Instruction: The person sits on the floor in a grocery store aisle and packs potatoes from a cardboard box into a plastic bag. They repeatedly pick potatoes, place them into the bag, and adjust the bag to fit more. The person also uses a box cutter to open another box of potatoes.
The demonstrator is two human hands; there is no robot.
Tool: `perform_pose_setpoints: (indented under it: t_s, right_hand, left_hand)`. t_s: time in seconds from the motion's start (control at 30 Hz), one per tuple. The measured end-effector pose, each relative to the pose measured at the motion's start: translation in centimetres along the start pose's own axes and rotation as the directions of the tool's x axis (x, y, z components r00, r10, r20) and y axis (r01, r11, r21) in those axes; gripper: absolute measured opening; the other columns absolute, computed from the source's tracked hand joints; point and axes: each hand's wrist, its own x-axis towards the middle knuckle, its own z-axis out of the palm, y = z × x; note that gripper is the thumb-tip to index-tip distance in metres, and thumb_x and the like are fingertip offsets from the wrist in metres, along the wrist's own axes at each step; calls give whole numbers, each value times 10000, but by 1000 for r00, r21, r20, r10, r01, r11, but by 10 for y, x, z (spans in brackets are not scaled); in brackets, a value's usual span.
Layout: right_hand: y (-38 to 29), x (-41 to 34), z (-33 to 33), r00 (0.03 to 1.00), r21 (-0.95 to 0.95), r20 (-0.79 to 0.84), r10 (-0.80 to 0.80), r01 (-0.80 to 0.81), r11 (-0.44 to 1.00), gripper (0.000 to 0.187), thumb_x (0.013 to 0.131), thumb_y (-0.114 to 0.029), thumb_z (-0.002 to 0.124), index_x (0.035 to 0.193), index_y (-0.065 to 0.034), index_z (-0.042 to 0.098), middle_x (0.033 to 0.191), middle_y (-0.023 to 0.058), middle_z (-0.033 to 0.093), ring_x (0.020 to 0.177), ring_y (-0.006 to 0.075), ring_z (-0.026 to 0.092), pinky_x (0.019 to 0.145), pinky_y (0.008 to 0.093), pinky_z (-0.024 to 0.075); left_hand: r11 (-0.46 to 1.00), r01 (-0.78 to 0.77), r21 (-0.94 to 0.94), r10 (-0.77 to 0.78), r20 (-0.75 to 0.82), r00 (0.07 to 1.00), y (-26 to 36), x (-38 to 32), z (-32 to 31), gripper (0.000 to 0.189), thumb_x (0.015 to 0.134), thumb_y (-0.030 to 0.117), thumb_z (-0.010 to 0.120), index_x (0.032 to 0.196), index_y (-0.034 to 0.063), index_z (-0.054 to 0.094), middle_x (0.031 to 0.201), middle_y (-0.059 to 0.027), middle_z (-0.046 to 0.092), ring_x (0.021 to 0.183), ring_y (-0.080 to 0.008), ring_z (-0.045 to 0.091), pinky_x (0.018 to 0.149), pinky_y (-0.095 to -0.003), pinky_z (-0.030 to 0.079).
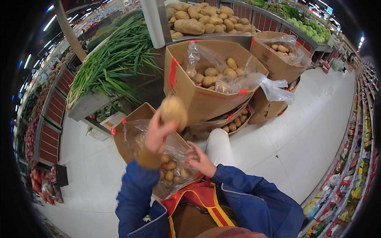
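Observation:
My left hand is raised over the lower cardboard box and grips a large potato, which looks blurred. Several potatoes lie in that box, inside a clear plastic liner. My right hand is by the box's right rim, fingers apart and holding nothing. Whether its fingertips touch the liner is unclear. Just ahead stands a taller cardboard box with red tape, holding several potatoes in a plastic liner.
Potatoes are heaped on a display stand at the back. Green onions spread over a metal counter at left, beside a white post. Another potato box stands at right, and packaged-goods shelves line the right side. My knee is near the boxes.

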Motion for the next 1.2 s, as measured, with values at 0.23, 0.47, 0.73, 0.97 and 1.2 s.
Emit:
perform_pose_setpoints:
  t_s: [0.23,0.47,0.73,0.97,1.2]
  right_hand:
    - [26,-23,-19,981,-152,106,161,-144,978,366,856,-91,548,1216,-42,503,925,13,541,803,73,534,696,220,470]
    - [30,-15,-19,981,-281,-10,194,-189,941,306,867,-158,559,1153,-55,526,844,5,582,638,82,544,535,236,478]
    - [51,-8,-9,832,-169,271,484,-454,875,236,895,-41,520,1127,-15,552,963,10,583,870,63,553,776,197,460]
    - [99,2,-17,730,-332,251,636,-552,764,231,895,-53,529,1121,-11,554,942,10,584,839,64,541,751,192,447]
    - [123,3,-36,688,-338,198,698,-621,707,245,854,-126,584,1070,-9,590,924,24,612,827,74,530,732,214,429]
  left_hand:
    - [975,-220,40,223,-112,968,34,123,57,729,810,105,649,1389,63,209,1385,-173,267,1152,-233,465,928,-401,449]
    - [944,-200,263,275,-289,917,-16,43,-40,573,807,46,590,1326,44,348,1223,-158,454,1090,-220,496,880,-312,439]
    - [965,195,176,-55,-593,803,-89,-104,-191,224,824,66,583,1035,-10,576,851,-72,626,768,-113,593,664,-228,464]
    - [611,609,505,-240,-616,751,-207,-144,-248,232,807,146,618,1011,36,604,912,-69,607,789,-158,583,743,-263,478]
    - [-29,717,697,-96,-716,692,-282,-122,-247,372,719,150,654,1080,95,586,1164,-170,464,1125,-356,432,922,-403,408]
